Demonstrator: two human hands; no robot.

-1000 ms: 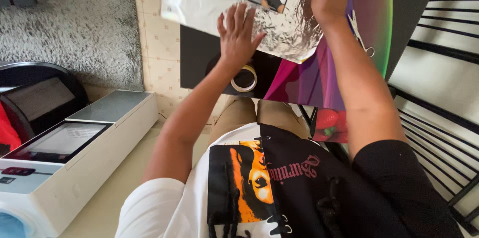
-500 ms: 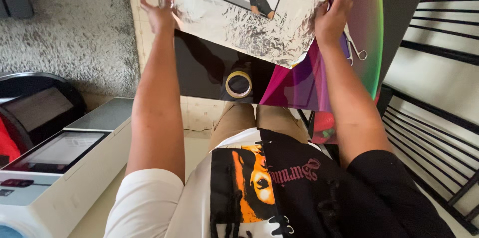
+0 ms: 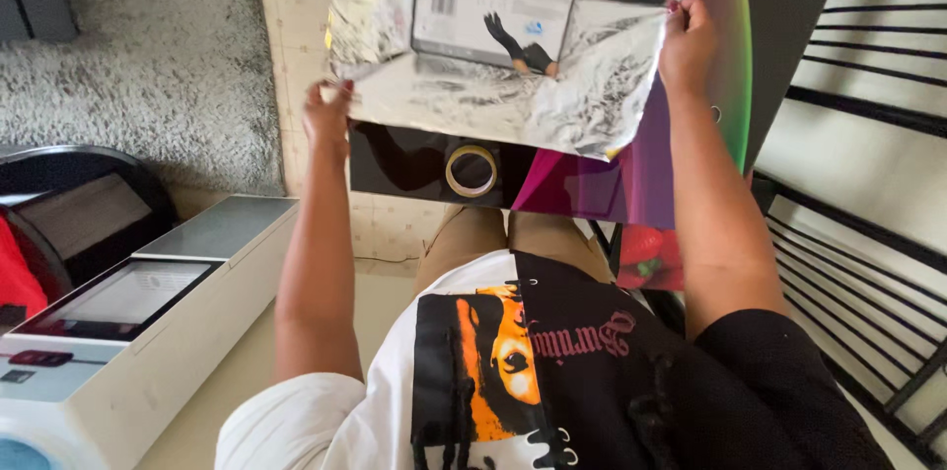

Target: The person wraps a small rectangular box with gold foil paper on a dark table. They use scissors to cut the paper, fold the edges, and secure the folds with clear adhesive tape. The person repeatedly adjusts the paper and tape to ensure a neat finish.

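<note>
Upper centre of frame: I see a crinkled silver foil sheet [image 3: 513, 100], yellow corner showing, spread over the dark table [image 3: 395, 159]. Left hand [image 3: 327, 115] and right hand [image 3: 688, 41] have fingers pinched on its side edges. A flat box [image 3: 491, 16] lies on it.

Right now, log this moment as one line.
left hand: grips foil sheet edge | right hand: grips opposite edge | box: on foil | tape roll: on table

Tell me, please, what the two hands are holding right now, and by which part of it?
Both hold the crinkled silver foil sheet: the left hand pinches its lower left edge, the right hand its right edge.
</note>
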